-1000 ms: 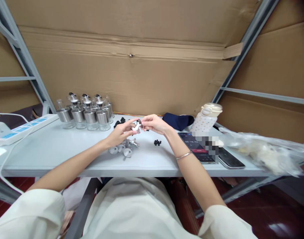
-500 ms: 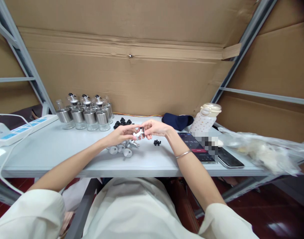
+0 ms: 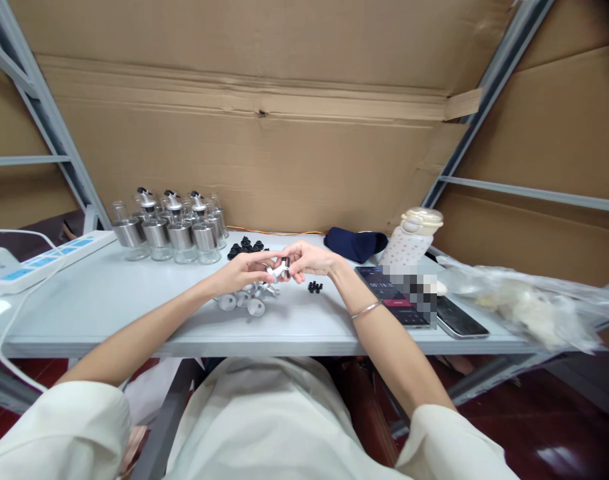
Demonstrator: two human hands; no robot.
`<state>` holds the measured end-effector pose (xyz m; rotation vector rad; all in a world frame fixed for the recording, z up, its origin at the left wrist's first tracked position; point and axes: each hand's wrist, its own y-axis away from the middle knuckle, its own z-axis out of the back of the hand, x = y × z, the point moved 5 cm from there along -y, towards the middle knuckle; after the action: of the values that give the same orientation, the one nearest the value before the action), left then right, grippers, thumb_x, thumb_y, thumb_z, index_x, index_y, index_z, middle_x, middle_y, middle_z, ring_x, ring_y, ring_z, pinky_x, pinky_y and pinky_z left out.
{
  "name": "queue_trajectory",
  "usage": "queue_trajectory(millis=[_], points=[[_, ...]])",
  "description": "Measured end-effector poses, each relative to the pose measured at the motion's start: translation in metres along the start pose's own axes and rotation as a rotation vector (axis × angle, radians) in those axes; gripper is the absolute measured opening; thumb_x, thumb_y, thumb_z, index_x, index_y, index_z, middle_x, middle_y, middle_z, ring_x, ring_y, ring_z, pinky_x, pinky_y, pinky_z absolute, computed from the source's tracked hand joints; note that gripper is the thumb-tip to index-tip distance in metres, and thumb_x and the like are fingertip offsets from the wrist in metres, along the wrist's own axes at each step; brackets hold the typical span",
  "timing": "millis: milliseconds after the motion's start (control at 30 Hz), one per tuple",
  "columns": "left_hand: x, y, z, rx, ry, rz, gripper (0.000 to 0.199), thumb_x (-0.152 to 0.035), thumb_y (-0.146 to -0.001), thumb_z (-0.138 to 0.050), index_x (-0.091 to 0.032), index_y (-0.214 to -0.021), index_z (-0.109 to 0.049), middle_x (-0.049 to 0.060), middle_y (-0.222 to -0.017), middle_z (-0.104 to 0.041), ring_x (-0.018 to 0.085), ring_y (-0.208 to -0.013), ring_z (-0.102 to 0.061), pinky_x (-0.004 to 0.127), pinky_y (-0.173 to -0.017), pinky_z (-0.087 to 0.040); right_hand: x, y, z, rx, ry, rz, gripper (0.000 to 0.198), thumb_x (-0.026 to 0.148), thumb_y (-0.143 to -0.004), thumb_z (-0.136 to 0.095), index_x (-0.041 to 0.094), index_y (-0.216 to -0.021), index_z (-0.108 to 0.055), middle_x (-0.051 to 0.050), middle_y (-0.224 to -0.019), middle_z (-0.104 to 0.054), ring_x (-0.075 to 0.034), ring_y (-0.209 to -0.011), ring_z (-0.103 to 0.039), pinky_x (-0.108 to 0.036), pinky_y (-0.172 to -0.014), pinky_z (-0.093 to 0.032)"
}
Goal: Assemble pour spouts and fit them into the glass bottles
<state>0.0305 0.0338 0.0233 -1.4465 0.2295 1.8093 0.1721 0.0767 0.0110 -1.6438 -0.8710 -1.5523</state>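
Above the table, my left hand (image 3: 242, 272) grips a white-and-silver pourer spout (image 3: 278, 271) between thumb and fingers. On its right end, my right hand (image 3: 309, 258) pinches a small black cap (image 3: 286, 264) against the spout; my fingertips partly hide where the two meet. Under my left hand lie several silver pourer spouts (image 3: 242, 299) with round bases. A little cluster of tiny black caps (image 3: 315, 287) sits on the table just right of my hands. Black ribbed stoppers (image 3: 244, 248) are piled behind my left hand.
Glass bottles with steel bands (image 3: 182, 235), some topped with pourers, stand at the back left. A white power strip (image 3: 49, 261) lies at far left. To the right are a navy cap (image 3: 355, 244), a dotted bottle (image 3: 409, 241), two phones (image 3: 462, 317) and a plastic bag (image 3: 529, 307).
Both hands stay in nearly the same place. My right wrist has shifted very slightly left, and the black cap appears turned a little on the spout.
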Motion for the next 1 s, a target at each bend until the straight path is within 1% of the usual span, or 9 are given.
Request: queue_trajectory(millis=[133, 267, 400, 467, 533, 600, 700, 767, 1000], points=[[0.000, -0.001, -0.001, -0.019, 0.063, -0.003, 0.048, -0.020, -0.072, -0.069, -0.018, -0.119, -0.061, 0.004, -0.092, -0.063, 0.014, -0.078, -0.062, 0.023, -0.068, -0.050, 0.000, -0.001, -0.002, 0.024, -0.023, 0.003, 0.037, 0.020, -0.058, -0.085, 0.008, -0.090, -0.070, -0.005, -0.065, -0.072, -0.009, -0.043, -0.062, -0.014, -0.039, -0.049], [-0.002, -0.001, -0.004, -0.051, 0.155, -0.028, 0.049, -0.018, -0.071, -0.070, -0.018, -0.118, -0.061, 0.003, -0.089, -0.063, 0.015, -0.080, -0.065, 0.022, -0.066, -0.050, 0.001, -0.002, -0.007, 0.060, -0.061, 0.027, 0.044, 0.029, -0.057, -0.087, 0.010, -0.092, -0.068, -0.003, -0.064, -0.071, -0.006, -0.039, -0.058, -0.012, -0.037, -0.046], [-0.002, 0.000, -0.009, -0.031, 0.232, -0.023, 0.049, -0.014, -0.067, -0.071, -0.019, -0.115, -0.062, 0.001, -0.087, -0.060, 0.015, -0.079, -0.066, 0.022, -0.065, -0.050, 0.000, -0.002, -0.013, 0.105, -0.060, 0.013, 0.038, 0.026, -0.059, -0.085, 0.010, -0.088, -0.067, -0.004, -0.063, -0.072, -0.006, -0.036, -0.057, -0.012, -0.039, -0.047], [-0.001, 0.001, -0.009, -0.028, 0.227, -0.025, 0.048, -0.015, -0.068, -0.071, -0.019, -0.115, -0.062, 0.001, -0.088, -0.061, 0.015, -0.080, -0.065, 0.023, -0.066, -0.050, 0.000, -0.002, -0.014, 0.105, -0.061, 0.015, 0.039, 0.027, -0.058, -0.086, 0.010, -0.087, -0.066, -0.003, -0.063, -0.072, -0.006, -0.037, -0.058, -0.012, -0.038, -0.047], [0.000, 0.000, -0.007, -0.041, 0.186, -0.023, 0.049, -0.018, -0.068, -0.071, -0.017, -0.116, -0.061, 0.003, -0.090, -0.063, 0.015, -0.080, -0.065, 0.024, -0.067, -0.050, 0.001, -0.003, -0.014, 0.078, -0.065, 0.029, 0.043, 0.029, -0.055, -0.087, 0.010, -0.087, -0.066, -0.003, -0.063, -0.071, -0.007, -0.038, -0.059, -0.013, -0.038, -0.046], [0.002, -0.002, 0.000, -0.095, 0.125, -0.032, 0.051, -0.021, -0.070, -0.070, -0.016, -0.119, -0.058, 0.004, -0.092, -0.065, 0.016, -0.080, -0.064, 0.025, -0.069, -0.050, 0.004, -0.005, -0.013, 0.024, -0.074, 0.063, 0.045, 0.031, -0.056, -0.087, 0.011, -0.089, -0.066, -0.002, -0.064, -0.071, -0.007, -0.041, -0.059, -0.013, -0.040, -0.048], [0.001, -0.005, 0.012, -0.226, 0.041, -0.100, 0.050, -0.027, -0.074, -0.068, -0.015, -0.121, -0.055, 0.005, -0.093, -0.066, 0.017, -0.082, -0.063, 0.027, -0.073, -0.050, 0.013, -0.006, -0.011, -0.079, -0.082, 0.137, 0.043, 0.035, -0.062, -0.084, 0.014, -0.094, -0.065, 0.001, -0.068, -0.070, -0.005, -0.050, -0.062, -0.012, -0.049, -0.051], [0.001, -0.005, 0.016, -0.273, 0.009, -0.133, 0.049, -0.029, -0.076, -0.067, -0.015, -0.121, -0.053, 0.005, -0.092, -0.066, 0.017, -0.083, -0.064, 0.028, -0.076, -0.050, 0.018, -0.006, -0.010, -0.129, -0.066, 0.165, 0.040, 0.036, -0.065, -0.082, 0.015, -0.095, -0.065, 0.002, -0.069, -0.069, -0.006, -0.054, -0.063, -0.014, -0.054, -0.053], [0.001, -0.003, 0.017, -0.301, -0.089, -0.140, 0.049, -0.029, -0.073, -0.072, -0.016, -0.116, -0.053, 0.004, -0.088, -0.068, 0.017, -0.080, -0.064, 0.030, -0.078, -0.051, 0.021, -0.004, -0.009, -0.214, 0.046, 0.183, 0.030, 0.041, -0.073, -0.075, 0.014, -0.083, -0.067, 0.001, -0.063, -0.065, -0.006, -0.049, -0.057, -0.018, -0.050, -0.048]])
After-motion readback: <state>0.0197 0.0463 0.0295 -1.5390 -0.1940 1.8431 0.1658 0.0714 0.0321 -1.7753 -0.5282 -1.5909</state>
